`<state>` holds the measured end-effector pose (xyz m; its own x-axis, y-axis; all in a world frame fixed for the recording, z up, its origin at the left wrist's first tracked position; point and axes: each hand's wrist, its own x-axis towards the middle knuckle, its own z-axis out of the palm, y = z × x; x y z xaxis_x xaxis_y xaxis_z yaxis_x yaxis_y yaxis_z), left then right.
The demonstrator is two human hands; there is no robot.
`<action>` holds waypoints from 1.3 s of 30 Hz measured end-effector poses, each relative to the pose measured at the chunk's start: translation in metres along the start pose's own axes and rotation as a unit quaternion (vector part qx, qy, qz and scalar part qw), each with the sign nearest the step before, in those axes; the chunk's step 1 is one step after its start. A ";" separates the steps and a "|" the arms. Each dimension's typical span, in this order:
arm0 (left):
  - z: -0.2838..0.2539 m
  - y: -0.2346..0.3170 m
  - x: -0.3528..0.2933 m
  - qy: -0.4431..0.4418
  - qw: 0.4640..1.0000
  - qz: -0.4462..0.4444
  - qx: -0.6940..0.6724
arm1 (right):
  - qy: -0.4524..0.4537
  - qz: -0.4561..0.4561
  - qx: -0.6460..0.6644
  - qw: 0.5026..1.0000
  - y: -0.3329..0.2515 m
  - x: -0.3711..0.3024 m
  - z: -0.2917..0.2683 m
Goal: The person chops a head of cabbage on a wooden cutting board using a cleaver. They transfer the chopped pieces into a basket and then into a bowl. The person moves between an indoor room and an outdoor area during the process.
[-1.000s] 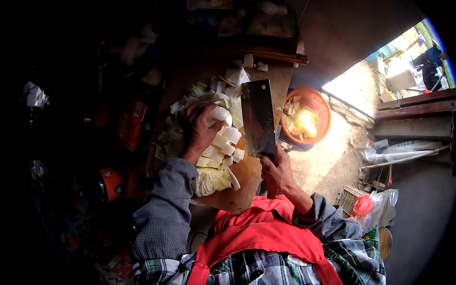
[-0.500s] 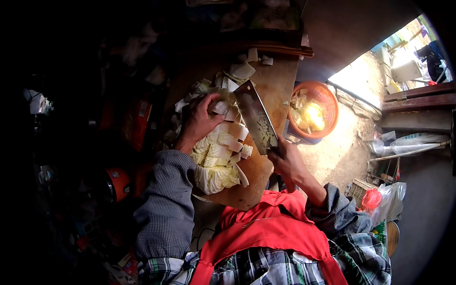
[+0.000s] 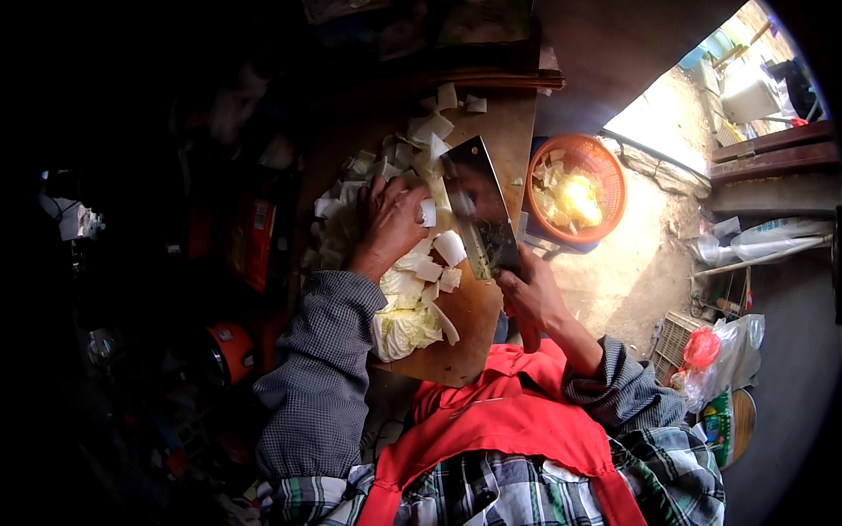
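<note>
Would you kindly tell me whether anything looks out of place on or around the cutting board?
Only something minor: a couple of pale cabbage pieces lie near the far edge of the cutting board, straying from the main pile. Nothing else there clearly stands out, though the left side is too dark to judge.

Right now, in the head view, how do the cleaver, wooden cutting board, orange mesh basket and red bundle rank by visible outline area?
Largest to smallest:
1. Wooden cutting board, partly covered
2. Orange mesh basket
3. Cleaver, longer than the basket but narrower
4. Red bundle
</note>
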<state>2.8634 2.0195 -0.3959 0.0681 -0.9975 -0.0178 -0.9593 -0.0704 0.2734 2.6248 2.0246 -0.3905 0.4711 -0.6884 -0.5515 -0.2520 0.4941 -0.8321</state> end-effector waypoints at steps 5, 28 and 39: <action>0.000 -0.012 0.001 0.035 0.995 0.049 -0.075 | 0.000 0.017 0.030 0.999 -0.007 0.001 -0.008; -0.014 -0.105 0.087 0.017 0.995 0.016 -0.096 | -0.065 0.096 0.116 0.987 -0.008 0.006 -0.025; -0.004 -0.043 0.044 0.077 0.972 0.060 -0.214 | -0.094 0.034 0.018 0.995 -0.021 0.006 -0.026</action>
<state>2.9090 1.9791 -0.4050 0.0354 -0.9840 0.1744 -0.7634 0.0860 0.6402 2.6106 1.9962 -0.3779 0.6049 -0.5430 -0.5825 -0.2598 0.5568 -0.7889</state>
